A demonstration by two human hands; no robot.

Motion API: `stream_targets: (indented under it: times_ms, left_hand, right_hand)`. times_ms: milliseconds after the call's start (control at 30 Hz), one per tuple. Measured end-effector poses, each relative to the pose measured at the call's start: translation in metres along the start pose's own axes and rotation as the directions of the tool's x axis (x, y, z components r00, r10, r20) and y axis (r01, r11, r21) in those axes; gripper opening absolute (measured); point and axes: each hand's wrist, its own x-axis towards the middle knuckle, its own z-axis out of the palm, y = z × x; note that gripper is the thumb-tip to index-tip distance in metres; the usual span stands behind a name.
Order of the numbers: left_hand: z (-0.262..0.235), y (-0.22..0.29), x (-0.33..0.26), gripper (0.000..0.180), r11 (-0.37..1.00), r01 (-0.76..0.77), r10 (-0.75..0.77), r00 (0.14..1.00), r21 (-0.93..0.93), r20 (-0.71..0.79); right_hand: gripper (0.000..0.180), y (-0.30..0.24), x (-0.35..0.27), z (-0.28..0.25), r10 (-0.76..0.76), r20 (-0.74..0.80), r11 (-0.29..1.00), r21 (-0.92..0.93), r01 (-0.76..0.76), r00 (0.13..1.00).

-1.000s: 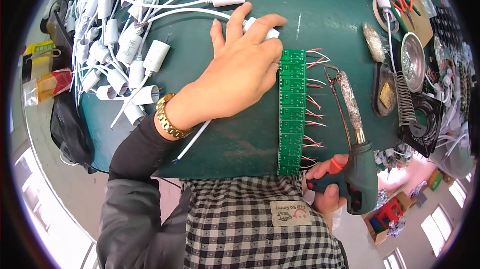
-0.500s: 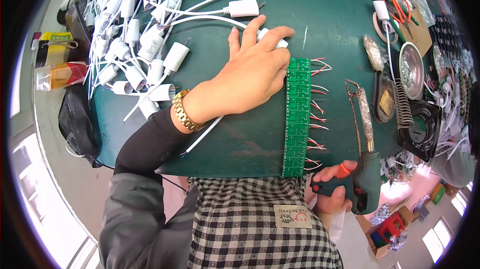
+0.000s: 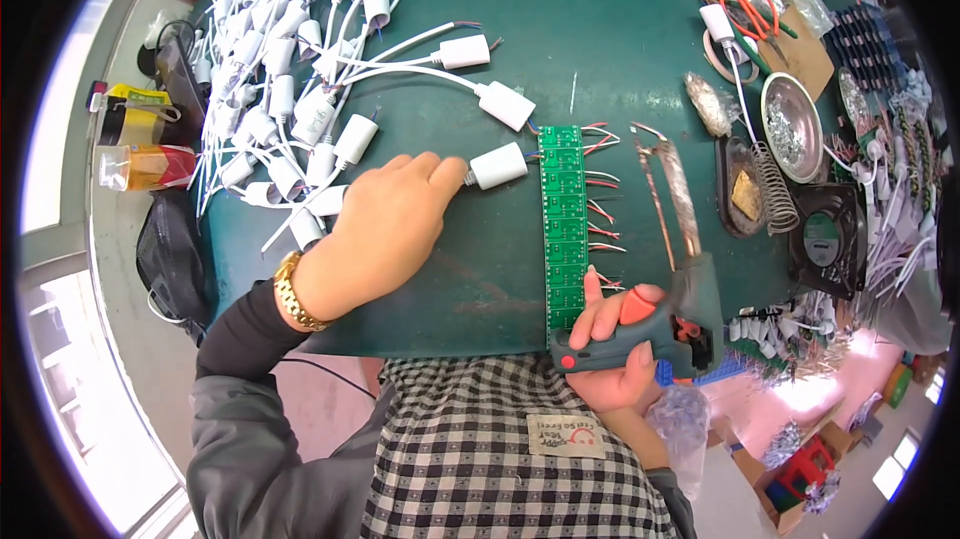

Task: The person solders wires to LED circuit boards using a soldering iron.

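My left hand, with its fingers curled, grips the cable of a white cylindrical cable connector. The bare wire end of this connector reaches the left edge of a green circuit board strip. Just above it lies another white connector, its wire tip at the strip's top left corner. Red and white wire pairs stick out from the strip's right side. In my right hand is a dark soldering gun with an orange trigger. Its tip points away from me, right of the strip and apart from it.
A heap of white cabled connectors covers the far left of the green table. On the right are a metal dish, a holder with a yellow sponge, a coiled spring, orange-handled scissors and a black fan.
My left hand has moved from the strip's top toward the lower left, now gripping a connector's cable. My right hand has raised the soldering gun beside the strip. The view has shifted slightly.
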Motion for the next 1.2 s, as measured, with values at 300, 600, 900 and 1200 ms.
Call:
stream_targets:
  times_ms: [300,600,900,1200]
  left_hand:
    - [-0.039,-0.01,0.125,0.026,0.615,-0.624,0.782,0.558,0.482,-0.276]
    - [-0.026,-0.053,0.139,0.007,0.901,-0.433,0.422,0.888,-0.026,-0.182]
    - [-0.032,-0.073,0.135,0.029,0.941,-0.326,0.322,0.945,-0.092,-0.061]
    - [-0.098,-0.194,0.188,0.035,0.888,-0.34,-0.106,0.503,-0.309,-0.858]
  right_hand:
    - [0.049,0.006,-0.001,0.001,-0.115,-0.074,0.993,0.025,0.117,0.991]
    - [0.049,0.016,-0.004,-0.006,-0.162,-0.112,0.982,0.08,0.172,0.98]
    - [0.04,0.02,-0.011,-0.008,-0.18,-0.012,0.971,0.161,0.18,0.984]
    - [0.041,0.027,-0.009,-0.013,-0.075,-0.052,0.981,0.177,0.083,0.996]
